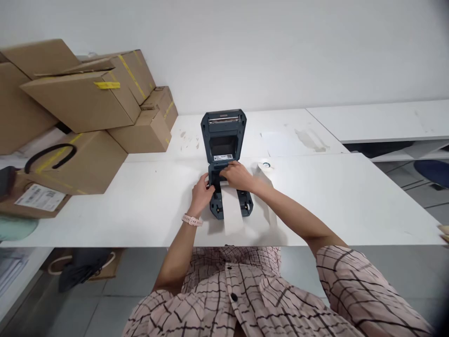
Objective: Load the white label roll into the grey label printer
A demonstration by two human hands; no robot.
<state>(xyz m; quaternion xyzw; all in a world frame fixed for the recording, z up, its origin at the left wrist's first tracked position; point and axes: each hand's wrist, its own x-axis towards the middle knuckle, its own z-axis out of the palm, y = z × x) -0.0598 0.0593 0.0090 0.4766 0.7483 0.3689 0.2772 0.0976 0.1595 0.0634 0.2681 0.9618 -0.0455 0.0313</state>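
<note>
A dark label printer (249, 199) stands on the table with its lid (223, 135) raised. From its inside a white paper strip (232, 210) runs out over the front edge toward me. My left hand (202, 192) grips the printer's left side, thumb at the rim and fingers along the edge. Over the back of the printer's compartment, my right hand (237, 177) reaches in with bent fingers above the strip's far end. What those fingertips hold, if anything, is hidden. Just right of the printer lie a small roll (266, 165) and a length of pale strip (269, 206).
Cardboard boxes (80, 100) with yellow tape are piled at the left of the white table (315, 196). One box carries a printed label (39, 198). A white wall (280, 51) rises behind. At the right are a lower shelf (407, 152) and a dark blue seat (433, 172).
</note>
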